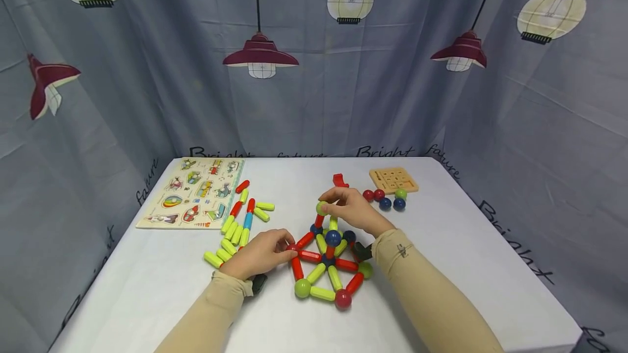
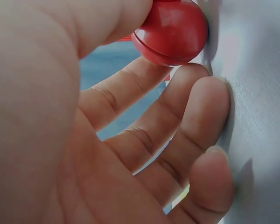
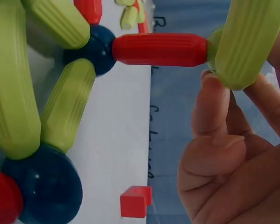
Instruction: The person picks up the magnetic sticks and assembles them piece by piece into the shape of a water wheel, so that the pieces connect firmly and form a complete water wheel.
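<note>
A wheel-shaped frame of red and yellow-green rods with balls at its joints lies on the table. My left hand (image 1: 265, 252) pinches the red ball (image 2: 177, 32) at its left corner between thumb and index finger; the other fingers lie loosely curled along the tabletop. At the back left, a red rod (image 3: 161, 49) rises from a dark blue ball (image 3: 97, 50). My right hand (image 1: 350, 208) pinches the green ball (image 1: 321, 208) on that rod's top. Another blue ball (image 1: 332, 238) sits raised over the hub, with a yellow-green rod (image 1: 333, 223) by it.
Loose rods (image 1: 235, 233) lie left of the frame, near a wooden picture puzzle board (image 1: 196, 192). Several loose balls (image 1: 385, 204) and a small wooden board (image 1: 394, 180) are at the back right. A small red block (image 1: 339, 180) stands behind the right hand.
</note>
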Motion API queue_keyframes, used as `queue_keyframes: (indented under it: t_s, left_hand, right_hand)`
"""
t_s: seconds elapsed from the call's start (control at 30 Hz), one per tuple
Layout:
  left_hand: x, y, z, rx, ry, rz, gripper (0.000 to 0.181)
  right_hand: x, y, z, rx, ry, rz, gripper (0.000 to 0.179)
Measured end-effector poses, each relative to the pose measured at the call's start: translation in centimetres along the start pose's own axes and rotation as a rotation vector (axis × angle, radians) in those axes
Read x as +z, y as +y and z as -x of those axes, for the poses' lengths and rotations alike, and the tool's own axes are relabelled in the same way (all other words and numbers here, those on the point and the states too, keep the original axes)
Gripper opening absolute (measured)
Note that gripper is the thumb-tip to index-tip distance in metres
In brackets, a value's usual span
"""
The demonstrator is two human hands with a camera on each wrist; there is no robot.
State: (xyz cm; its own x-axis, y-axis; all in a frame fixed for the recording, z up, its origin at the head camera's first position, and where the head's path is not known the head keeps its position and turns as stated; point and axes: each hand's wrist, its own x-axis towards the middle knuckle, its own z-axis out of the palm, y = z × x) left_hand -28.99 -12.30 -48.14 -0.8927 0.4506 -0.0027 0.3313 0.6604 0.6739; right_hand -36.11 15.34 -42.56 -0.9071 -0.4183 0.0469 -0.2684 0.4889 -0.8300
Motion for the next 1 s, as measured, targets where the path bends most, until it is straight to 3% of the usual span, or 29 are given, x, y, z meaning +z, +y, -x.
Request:
queue_keyframes:
  t_s: [0.17, 0.27, 0.43, 0.73, 0.9, 1.0]
  left_hand:
    - [0.2, -0.1, -0.1, 0.003, 0.005, 0.002, 0.022]
    - [0.2, 0.0, 0.0, 0.001, 0.005, 0.006, 0.022]
    - [0.2, 0.0, -0.1, -0.001, 0.004, 0.003, 0.022]
    - [0.4, -0.1, 0.0, -0.007, -0.001, 0.015, 0.021]
    - [0.4, -0.2, 0.0, -0.002, 0.008, -0.001, 0.021]
    - [0.4, -0.2, 0.0, 0.011, 0.014, -0.007, 0.022]
  right_hand:
    - [-0.4, -0.3, 0.7, 0.188, -0.042, 0.001, 0.062]
    - [-0.6, -0.8, 1.5, 0.273, -0.090, -0.032, 0.067]
    - [-0.5, -1.6, 2.2, 0.267, -0.114, -0.073, 0.070]
    - [0.0, -1.8, 1.8, 0.250, -0.062, -0.072, 0.069]
    - [0.0, -1.8, 2.0, 0.234, -0.047, -0.077, 0.065]
    - [-0.4, -1.4, 2.3, 0.234, -0.016, -0.084, 0.054]
